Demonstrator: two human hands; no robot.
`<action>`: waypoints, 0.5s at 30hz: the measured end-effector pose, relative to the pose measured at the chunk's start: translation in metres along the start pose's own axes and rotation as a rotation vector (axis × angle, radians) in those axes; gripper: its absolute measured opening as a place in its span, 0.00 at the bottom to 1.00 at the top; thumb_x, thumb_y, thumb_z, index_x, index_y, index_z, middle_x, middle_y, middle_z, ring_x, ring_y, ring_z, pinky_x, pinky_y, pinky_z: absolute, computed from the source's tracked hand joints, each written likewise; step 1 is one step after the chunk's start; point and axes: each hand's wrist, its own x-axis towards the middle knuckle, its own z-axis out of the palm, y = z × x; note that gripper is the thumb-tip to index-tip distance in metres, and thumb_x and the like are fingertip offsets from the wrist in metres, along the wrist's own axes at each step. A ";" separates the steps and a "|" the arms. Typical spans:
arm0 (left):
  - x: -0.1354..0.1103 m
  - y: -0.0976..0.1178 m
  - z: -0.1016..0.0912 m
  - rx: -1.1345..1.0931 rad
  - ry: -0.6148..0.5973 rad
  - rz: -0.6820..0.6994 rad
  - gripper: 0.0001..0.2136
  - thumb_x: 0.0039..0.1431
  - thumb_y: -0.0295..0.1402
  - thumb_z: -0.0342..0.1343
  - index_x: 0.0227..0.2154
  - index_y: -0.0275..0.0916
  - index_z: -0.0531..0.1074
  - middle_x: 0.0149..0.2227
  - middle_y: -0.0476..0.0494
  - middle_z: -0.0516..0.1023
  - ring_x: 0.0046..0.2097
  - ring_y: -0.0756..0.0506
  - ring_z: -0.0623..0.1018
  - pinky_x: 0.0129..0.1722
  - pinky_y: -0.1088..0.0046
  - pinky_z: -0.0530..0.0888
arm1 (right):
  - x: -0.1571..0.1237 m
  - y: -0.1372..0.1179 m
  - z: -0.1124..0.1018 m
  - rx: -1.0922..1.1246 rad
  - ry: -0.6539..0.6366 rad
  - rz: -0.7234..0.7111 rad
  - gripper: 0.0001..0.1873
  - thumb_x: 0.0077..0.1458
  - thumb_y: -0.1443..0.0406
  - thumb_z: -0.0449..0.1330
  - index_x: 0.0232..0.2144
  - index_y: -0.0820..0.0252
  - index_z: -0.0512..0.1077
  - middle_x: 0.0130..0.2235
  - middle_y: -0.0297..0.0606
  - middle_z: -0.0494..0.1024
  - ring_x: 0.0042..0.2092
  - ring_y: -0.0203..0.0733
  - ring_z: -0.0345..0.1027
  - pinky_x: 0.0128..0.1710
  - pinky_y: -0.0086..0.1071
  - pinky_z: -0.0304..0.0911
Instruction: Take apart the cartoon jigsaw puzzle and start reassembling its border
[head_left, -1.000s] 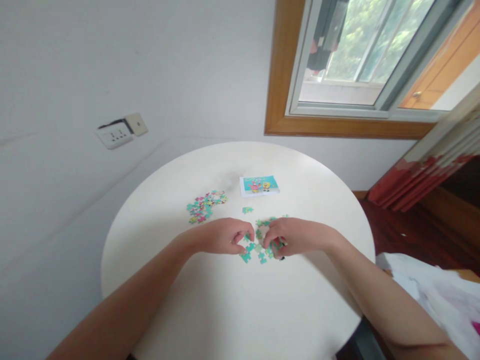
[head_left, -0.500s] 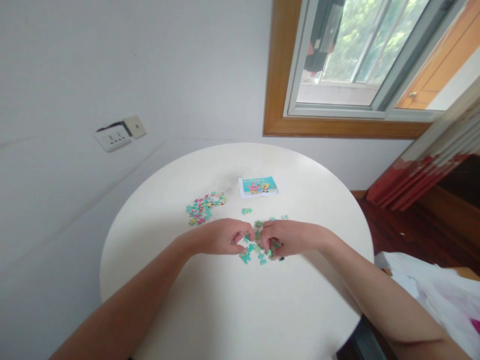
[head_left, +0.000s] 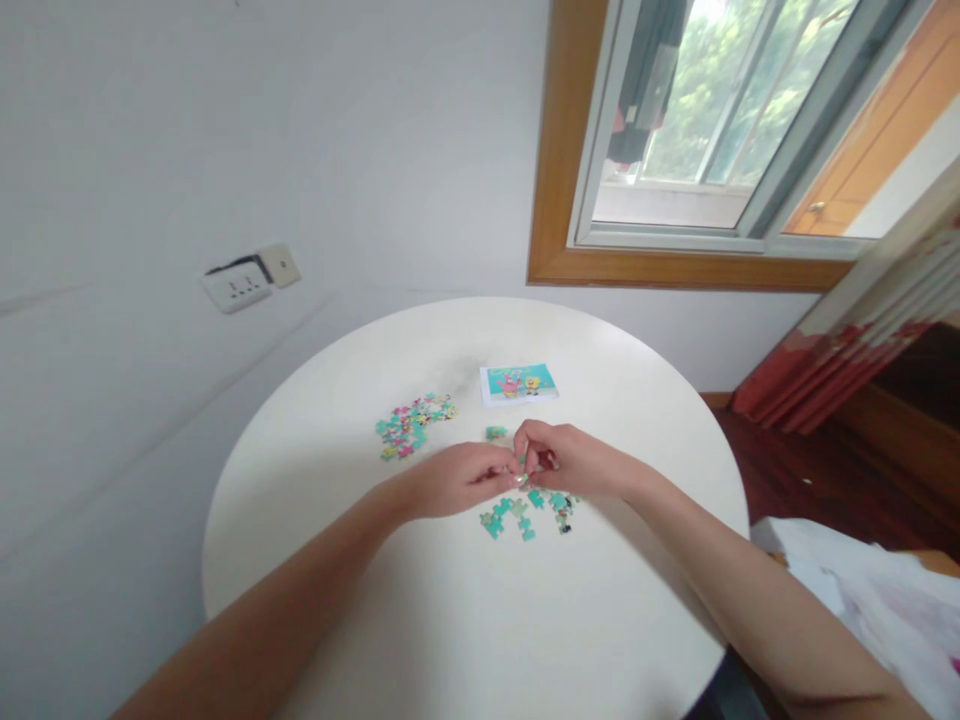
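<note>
My left hand (head_left: 459,480) and my right hand (head_left: 564,458) meet fingertip to fingertip a little above the round white table (head_left: 465,620). Both are pinched together on a small teal jigsaw piece (head_left: 523,463), mostly hidden by the fingers. Just below them lies a loose cluster of teal pieces (head_left: 529,510). One single piece (head_left: 496,433) sits just beyond the hands. A heap of mixed pink and teal pieces (head_left: 410,423) lies to the far left of them. A small cartoon picture card (head_left: 519,383) rests further back.
The table stands against a white wall with a socket plate (head_left: 249,278). A wood-framed window (head_left: 697,150) is at the upper right, striped curtain (head_left: 862,330) beside it. White cloth (head_left: 870,600) lies at the lower right, off the table edge.
Both hands have lifted off the teal cluster and come together, fingertips pinched, uncovering pieces that were under the right hand. The camera tilted slightly.
</note>
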 end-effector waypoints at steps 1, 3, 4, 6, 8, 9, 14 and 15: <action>0.002 0.000 0.003 0.022 0.037 0.004 0.16 0.67 0.40 0.41 0.28 0.37 0.67 0.27 0.51 0.67 0.30 0.51 0.67 0.30 0.77 0.61 | 0.001 0.000 0.002 -0.010 0.029 -0.006 0.14 0.49 0.71 0.60 0.39 0.57 0.64 0.27 0.26 0.71 0.27 0.30 0.61 0.28 0.23 0.55; 0.006 -0.001 0.007 0.075 0.106 0.000 0.17 0.67 0.40 0.40 0.28 0.37 0.67 0.28 0.49 0.69 0.32 0.50 0.68 0.32 0.76 0.62 | 0.003 0.000 0.005 -0.041 0.078 -0.012 0.13 0.49 0.70 0.60 0.38 0.56 0.63 0.26 0.25 0.70 0.27 0.31 0.61 0.28 0.24 0.55; 0.007 -0.002 0.008 0.097 0.134 -0.004 0.17 0.67 0.40 0.40 0.28 0.37 0.67 0.29 0.49 0.70 0.32 0.49 0.69 0.33 0.76 0.62 | 0.004 0.000 0.006 -0.048 0.096 -0.013 0.13 0.49 0.69 0.60 0.38 0.56 0.63 0.26 0.26 0.70 0.27 0.31 0.61 0.28 0.24 0.55; 0.008 -0.003 0.009 0.125 0.187 -0.019 0.16 0.67 0.39 0.41 0.28 0.38 0.67 0.29 0.49 0.70 0.33 0.49 0.69 0.33 0.75 0.62 | 0.007 0.002 0.007 -0.028 0.134 -0.017 0.13 0.49 0.69 0.60 0.37 0.56 0.63 0.27 0.27 0.71 0.28 0.31 0.62 0.29 0.24 0.56; 0.009 -0.003 0.007 0.130 0.255 -0.048 0.16 0.66 0.38 0.41 0.27 0.38 0.67 0.27 0.49 0.69 0.32 0.49 0.68 0.33 0.75 0.62 | 0.009 0.006 0.007 0.009 0.177 -0.017 0.13 0.48 0.68 0.61 0.37 0.57 0.63 0.29 0.28 0.71 0.29 0.32 0.62 0.30 0.25 0.57; 0.010 -0.002 0.006 0.127 0.299 -0.070 0.16 0.66 0.37 0.42 0.26 0.38 0.67 0.26 0.49 0.68 0.31 0.49 0.68 0.32 0.75 0.61 | 0.011 0.007 0.007 0.020 0.195 -0.012 0.13 0.48 0.68 0.61 0.37 0.57 0.63 0.30 0.29 0.72 0.29 0.32 0.61 0.30 0.25 0.57; 0.013 -0.005 0.005 0.093 0.497 -0.163 0.16 0.64 0.37 0.42 0.22 0.38 0.64 0.23 0.51 0.64 0.28 0.50 0.65 0.30 0.74 0.59 | 0.017 0.016 0.010 0.033 0.234 0.019 0.06 0.51 0.64 0.59 0.26 0.60 0.67 0.27 0.30 0.67 0.29 0.32 0.56 0.29 0.26 0.53; 0.013 -0.006 0.006 0.088 0.518 -0.166 0.16 0.64 0.37 0.43 0.22 0.38 0.63 0.22 0.51 0.63 0.28 0.50 0.65 0.29 0.74 0.59 | 0.018 0.018 0.011 0.069 0.242 0.026 0.07 0.52 0.63 0.59 0.25 0.60 0.67 0.25 0.30 0.66 0.28 0.31 0.55 0.29 0.27 0.52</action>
